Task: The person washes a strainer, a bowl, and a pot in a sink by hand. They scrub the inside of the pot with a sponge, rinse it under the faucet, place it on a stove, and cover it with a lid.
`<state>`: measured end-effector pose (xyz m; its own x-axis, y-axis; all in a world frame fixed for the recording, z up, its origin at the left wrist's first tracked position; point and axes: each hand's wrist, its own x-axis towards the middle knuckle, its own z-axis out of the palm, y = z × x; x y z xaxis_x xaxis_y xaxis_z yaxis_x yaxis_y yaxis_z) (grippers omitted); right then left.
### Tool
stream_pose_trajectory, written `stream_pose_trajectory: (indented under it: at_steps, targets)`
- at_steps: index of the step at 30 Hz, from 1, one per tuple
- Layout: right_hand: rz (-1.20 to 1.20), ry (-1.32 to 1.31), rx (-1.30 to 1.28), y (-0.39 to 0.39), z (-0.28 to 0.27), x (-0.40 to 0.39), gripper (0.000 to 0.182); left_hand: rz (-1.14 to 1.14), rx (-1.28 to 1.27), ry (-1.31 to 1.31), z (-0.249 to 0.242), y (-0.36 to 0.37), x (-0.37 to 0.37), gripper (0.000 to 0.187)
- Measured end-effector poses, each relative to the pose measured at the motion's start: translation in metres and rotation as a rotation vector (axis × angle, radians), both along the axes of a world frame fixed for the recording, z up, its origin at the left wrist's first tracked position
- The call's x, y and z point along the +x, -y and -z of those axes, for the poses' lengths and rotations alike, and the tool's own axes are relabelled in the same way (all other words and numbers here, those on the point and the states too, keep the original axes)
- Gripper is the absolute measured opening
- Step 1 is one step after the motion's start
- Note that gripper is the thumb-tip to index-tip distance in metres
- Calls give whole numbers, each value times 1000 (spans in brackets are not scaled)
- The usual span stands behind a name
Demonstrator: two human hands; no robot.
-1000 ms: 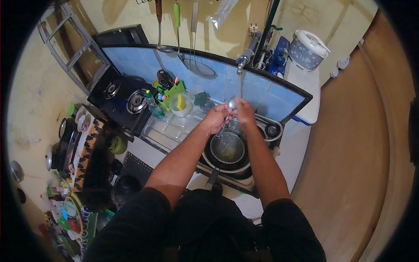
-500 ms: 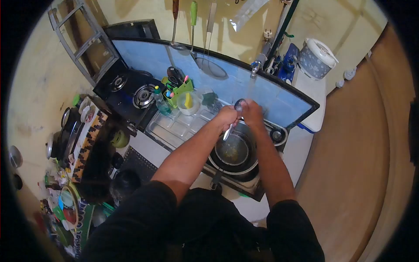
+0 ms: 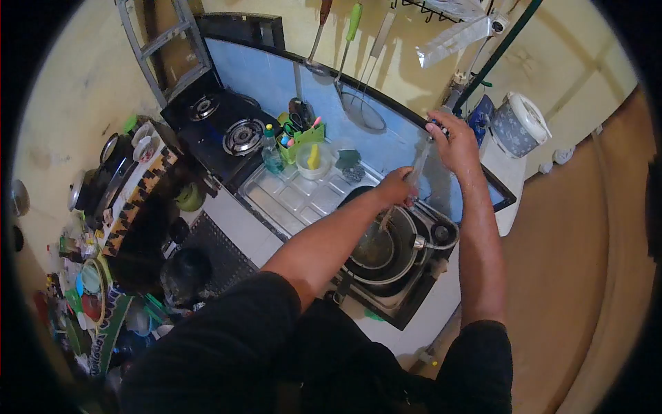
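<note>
My left hand (image 3: 396, 188) is closed beneath the water stream, over the sink. Between its fingers is the spoon, mostly hidden by the hand and the blurred water. My right hand (image 3: 454, 143) is raised to the wall, its fingers curled around the faucet (image 3: 441, 128). Water falls from the faucet past the left hand. Below, a metal pot (image 3: 387, 280) stands in the sink with dark cookware and cloudy water inside it; my left forearm covers part of it.
Left of the sink, the ribbed drainboard (image 3: 276, 200) holds a white bowl (image 3: 314, 162) with a yellow sponge, a soap bottle (image 3: 272, 152) and a green caddy (image 3: 303, 138). Beyond is a gas stove (image 3: 241, 136). A strainer (image 3: 364, 112) hangs behind; a rice cooker (image 3: 518, 125) stands right.
My right hand has left the spoon and moved up and right to the faucet. My left hand has shifted slightly right under the water. The view has swung, moving the scene rightward.
</note>
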<state>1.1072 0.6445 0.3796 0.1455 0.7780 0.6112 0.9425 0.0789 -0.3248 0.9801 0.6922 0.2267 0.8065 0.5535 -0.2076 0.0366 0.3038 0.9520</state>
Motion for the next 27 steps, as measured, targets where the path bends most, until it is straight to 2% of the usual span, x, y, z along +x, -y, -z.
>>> stream_pose_trajectory:
  at_steps: [2, 3, 4, 5, 6, 8, 9, 10, 12, 14, 16, 18, 20, 22, 24, 25, 26, 27]
  targets:
    - [0, 10, -118, -5, -9, 3, 26, -38, -19, 44, 9, -4, 6, 21]
    - [-8, 14, -119, -6, -12, 7, 26, -78, 154, 102, 22, -8, 11, 23]
    - [-21, -145, -181, -7, -14, 12, 26, -119, 325, 156, 22, -10, 9, 26]
    - [-33, -305, -243, -9, -14, 15, 26, -127, 323, 155, 23, -13, 7, 26]
    - [-41, -304, -246, -13, -12, 17, 26, -91, 348, 71, 24, -16, 6, 30]
    - [104, -173, -167, -20, -7, 15, 23, -59, 370, -17, 14, -17, 0, 34]
    - [98, -174, -171, -24, -2, 12, 23, -50, 290, -44, 9, -16, -2, 41]
    - [149, -205, -108, -28, 1, 3, 26, -42, 212, -70, 7, -16, -3, 48]
    - [191, -238, -45, -32, 14, -4, 29, -43, 228, -90, 5, -18, -9, 53]
    - [125, -636, 424, -30, 48, -8, 42, -43, 242, -115, 1, -14, -21, 59]
    - [346, -480, 570, 2, 80, -32, 53, -110, 22, -69, -16, -9, -39, 67]
    - [356, -692, 327, 26, 132, -66, 46, -90, 8, -73, -1, -18, -51, 66]
    - [158, -551, -44, 42, 149, -97, 36, -56, -10, -91, 17, -22, -65, 68]
    - [101, -546, -91, 31, 169, -104, 29, -30, 68, -42, 22, -25, -77, 68]
    - [37, -531, -135, 14, 179, -103, 23, -34, 34, -18, 17, -30, -95, 70]
    - [-23, -462, -121, 2, 168, -107, 19, -27, -4, 4, 14, -31, -104, 71]
    - [-82, -394, -105, -14, 160, -112, 15, -36, -5, 0, 33, -39, -106, 71]
    - [-90, -397, -107, -32, 156, -116, 15, -180, 265, -54, 66, -51, -107, 73]
